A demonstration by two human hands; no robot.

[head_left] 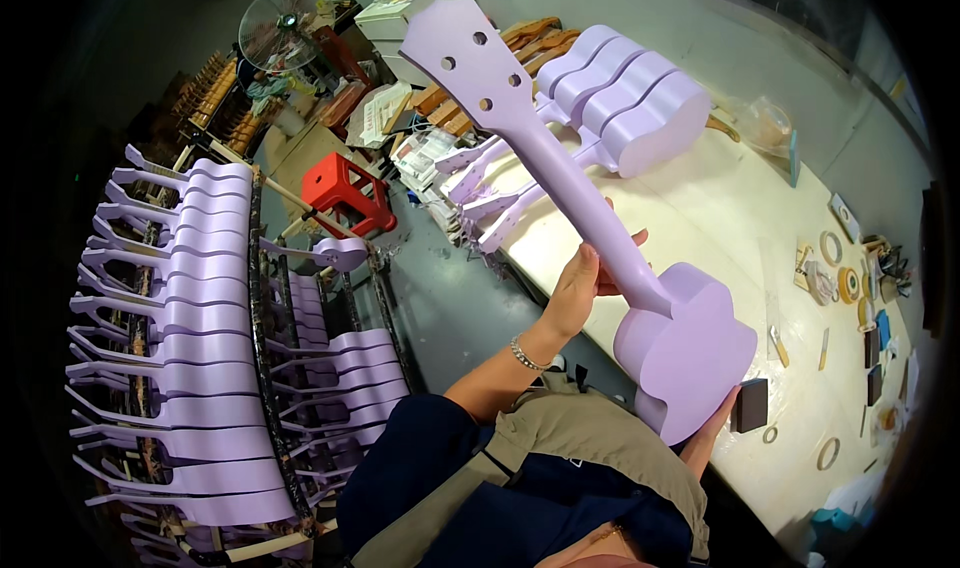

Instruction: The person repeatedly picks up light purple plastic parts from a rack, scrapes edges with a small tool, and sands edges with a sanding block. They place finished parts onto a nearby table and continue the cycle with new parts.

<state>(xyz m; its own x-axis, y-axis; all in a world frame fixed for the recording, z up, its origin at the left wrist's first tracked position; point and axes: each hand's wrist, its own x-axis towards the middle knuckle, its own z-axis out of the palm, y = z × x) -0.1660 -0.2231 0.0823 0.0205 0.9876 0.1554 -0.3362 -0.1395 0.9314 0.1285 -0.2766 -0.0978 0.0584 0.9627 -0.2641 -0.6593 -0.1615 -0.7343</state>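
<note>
I hold a lilac-painted ukulele (690, 353) up over the edge of the white workbench (720, 218). My left hand (585, 283) grips its neck just above the body, a bracelet on the wrist. My right hand (722, 418) supports the lower end of the body from beneath; only its fingers show. The headstock (460, 53), with several tuner holes, points up and to the left.
Several more lilac ukuleles (620, 98) lie side by side at the bench's far end. A rack (190, 348) on my left carries many more of them. A dark block (750, 405), tape rolls (830, 248) and small tools lie on the bench. A red stool (345, 193) stands on the floor.
</note>
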